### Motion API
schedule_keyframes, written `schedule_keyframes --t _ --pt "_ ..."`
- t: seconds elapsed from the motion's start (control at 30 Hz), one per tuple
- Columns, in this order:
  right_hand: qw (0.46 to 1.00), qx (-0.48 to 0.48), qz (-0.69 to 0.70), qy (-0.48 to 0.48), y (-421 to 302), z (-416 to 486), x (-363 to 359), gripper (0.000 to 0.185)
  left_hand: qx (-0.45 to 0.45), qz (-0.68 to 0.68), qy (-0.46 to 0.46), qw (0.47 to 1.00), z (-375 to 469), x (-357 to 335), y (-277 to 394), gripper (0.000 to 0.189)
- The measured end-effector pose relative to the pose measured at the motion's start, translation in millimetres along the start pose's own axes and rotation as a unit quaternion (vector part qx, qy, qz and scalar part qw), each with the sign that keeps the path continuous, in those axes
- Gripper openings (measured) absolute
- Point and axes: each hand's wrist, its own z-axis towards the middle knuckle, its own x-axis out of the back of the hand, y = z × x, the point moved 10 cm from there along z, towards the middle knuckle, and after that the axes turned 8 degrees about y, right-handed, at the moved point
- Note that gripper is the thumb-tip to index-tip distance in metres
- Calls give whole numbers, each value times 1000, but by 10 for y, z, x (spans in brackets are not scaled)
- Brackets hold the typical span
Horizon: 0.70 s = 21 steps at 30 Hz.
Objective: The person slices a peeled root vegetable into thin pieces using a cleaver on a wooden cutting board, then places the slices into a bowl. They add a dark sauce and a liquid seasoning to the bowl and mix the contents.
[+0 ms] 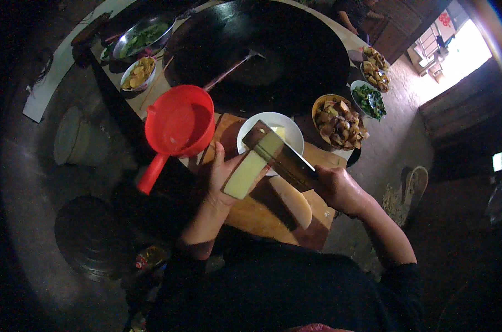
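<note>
On the palm of my left hand point(218, 184) rests a smooth, pale yellow-green block point(246, 174), perhaps tofu or a similar curd, its long side slanting up to the right. My right hand point(338, 189) grips a cleaver point(290, 166), whose broad blade lies across the block's far end and reflects it. Beneath the blade is a white bowl point(251, 124), with a pale yellow piece point(279, 132) showing in it. The bowl stands at the far side of a wooden cutting board point(251, 213). A long pale piece of food point(294, 201), curved along one edge, lies on the board.
A large black wok point(251, 79) with a spatula point(230, 74) fills the far side. Left are a red dipper point(178, 120), a bowl of yellow slices point(138, 74) and a metal basin of greens point(145, 39). Right are bowls of mushroom-like pieces point(340, 122) and dark greens point(369, 99).
</note>
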Motion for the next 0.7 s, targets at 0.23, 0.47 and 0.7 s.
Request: schedule_keyframes --t 0.23,0.47,0.7 --pt "998 -1 56 9 -18 -74 69 17 4 2 -30 1000 43 -91 9 104" --pt "999 14 43 25 -11 -1 48 12 27 -37 -110 993 46 -300 -16 104" --pt "998 -9 37 -41 -44 -93 -9 14 -21 -10 -30 999 107 -267 -4 96"
